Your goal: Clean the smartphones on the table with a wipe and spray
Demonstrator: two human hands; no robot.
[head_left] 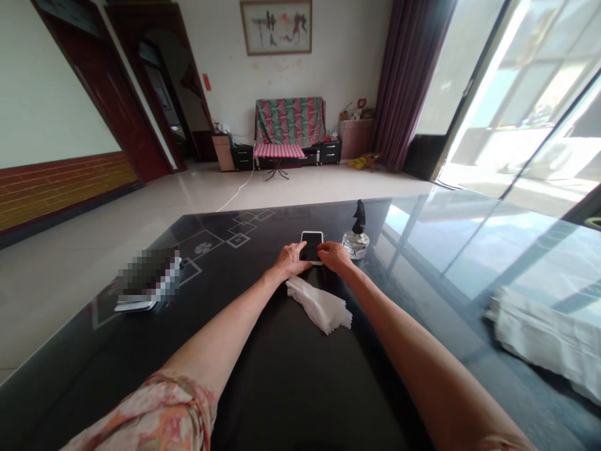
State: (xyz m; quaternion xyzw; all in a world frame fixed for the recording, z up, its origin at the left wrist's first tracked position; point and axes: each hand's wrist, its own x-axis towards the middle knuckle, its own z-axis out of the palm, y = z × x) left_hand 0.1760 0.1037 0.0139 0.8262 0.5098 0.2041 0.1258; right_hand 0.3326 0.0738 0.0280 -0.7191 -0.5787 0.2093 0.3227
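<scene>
A smartphone (pixel 310 241) with a white frame and a dark screen lies on the black tabletop in front of me. My left hand (pixel 290 260) grips its left edge, the thumb reaching onto the frame. At the opposite edge, the fingers of my right hand (pixel 335 257) are curled together against the phone. Just below the hands is a crumpled white tissue (pixel 322 304), touched by neither. A clear spray bottle (pixel 355 243) with a black trigger head stands upright right beside my right hand.
A blurred-out stack (pixel 149 279) sits on the table's left side. Folded pale cloth (pixel 549 338) lies at the right. Beyond the glossy table (pixel 263 376) are a small pink-striped table (pixel 278 151), a low cabinet and a purple curtain (pixel 408 81).
</scene>
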